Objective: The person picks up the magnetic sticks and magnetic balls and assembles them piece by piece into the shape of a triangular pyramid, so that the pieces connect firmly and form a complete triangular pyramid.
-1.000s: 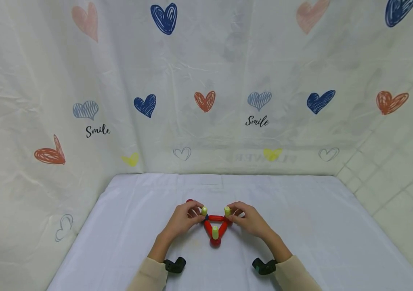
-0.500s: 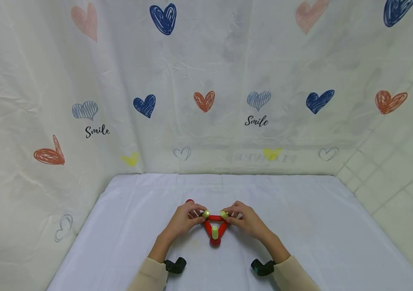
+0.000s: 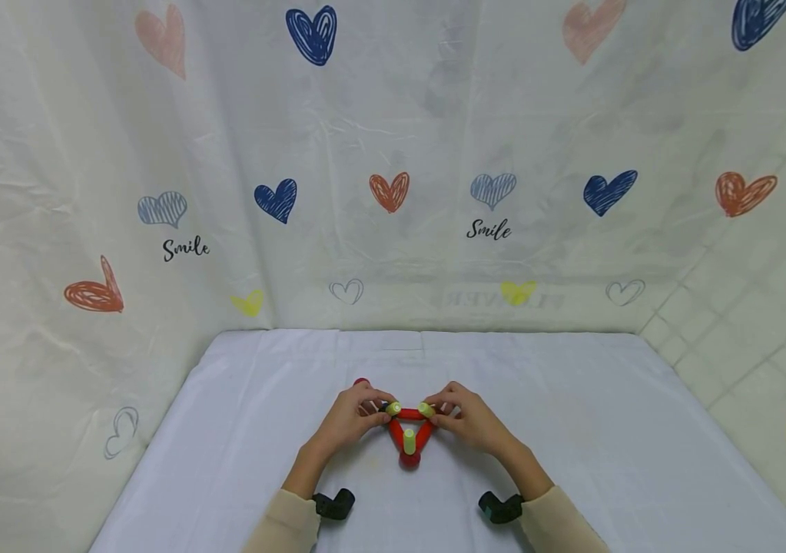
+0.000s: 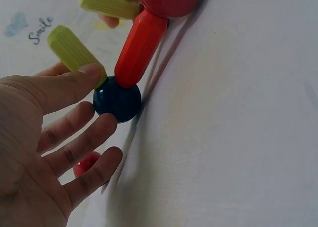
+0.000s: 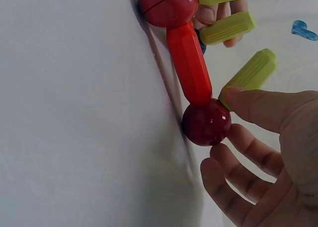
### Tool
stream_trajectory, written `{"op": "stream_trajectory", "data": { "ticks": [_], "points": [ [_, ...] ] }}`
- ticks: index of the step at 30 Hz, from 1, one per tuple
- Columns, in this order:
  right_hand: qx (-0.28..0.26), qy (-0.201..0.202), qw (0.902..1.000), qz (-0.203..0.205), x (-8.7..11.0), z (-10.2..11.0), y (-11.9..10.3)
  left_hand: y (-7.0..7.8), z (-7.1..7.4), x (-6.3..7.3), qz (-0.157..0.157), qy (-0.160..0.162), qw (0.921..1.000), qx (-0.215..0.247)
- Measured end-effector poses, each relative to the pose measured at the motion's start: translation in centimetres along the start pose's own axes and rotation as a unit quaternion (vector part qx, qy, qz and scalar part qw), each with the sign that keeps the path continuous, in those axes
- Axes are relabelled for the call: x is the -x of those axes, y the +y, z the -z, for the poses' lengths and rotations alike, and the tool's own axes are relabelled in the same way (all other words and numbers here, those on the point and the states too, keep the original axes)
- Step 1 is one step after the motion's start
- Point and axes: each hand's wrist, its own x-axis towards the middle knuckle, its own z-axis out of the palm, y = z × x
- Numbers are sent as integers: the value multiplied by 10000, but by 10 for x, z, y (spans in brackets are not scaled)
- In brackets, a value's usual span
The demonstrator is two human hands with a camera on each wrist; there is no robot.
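Observation:
On the white cloth lies a triangle of red rods (image 3: 411, 415) joined by balls, with a yellow-green rod standing up from each corner. My left hand (image 3: 354, 408) pinches the back-left green rod (image 4: 74, 50) between thumb and fingers, just above a dark blue ball (image 4: 119, 102). At the back-right corner my right hand (image 3: 467, 415) pinches another green rod (image 5: 253, 73), which rises from a dark red ball (image 5: 207, 122). Both held rods lean inward toward each other. The near green rod (image 3: 409, 441) stands untouched on the front red ball (image 3: 409, 460).
A loose-looking red ball (image 3: 361, 381) shows behind my left hand, mostly hidden by it. The white-covered table (image 3: 572, 430) meets a heart-printed curtain (image 3: 434, 253) at the back and sides. Each wrist wears a black camera mount (image 3: 334, 504).
The two back green rods have tilted inward from nearly upright, with both hands moving slightly toward each other. In the last half second they have hardly moved.

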Motion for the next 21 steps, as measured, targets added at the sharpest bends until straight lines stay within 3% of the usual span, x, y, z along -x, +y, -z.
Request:
{"op": "stream_trajectory", "data": {
  "ticks": [7,21],
  "points": [
    [40,-188,9997,-169,1,1,2,1,-1,0,48,-24,10000,-70],
    [128,-301,9985,-436,0,2,1,0,-7,-1,-171,34,9997,-191]
  ]
}}
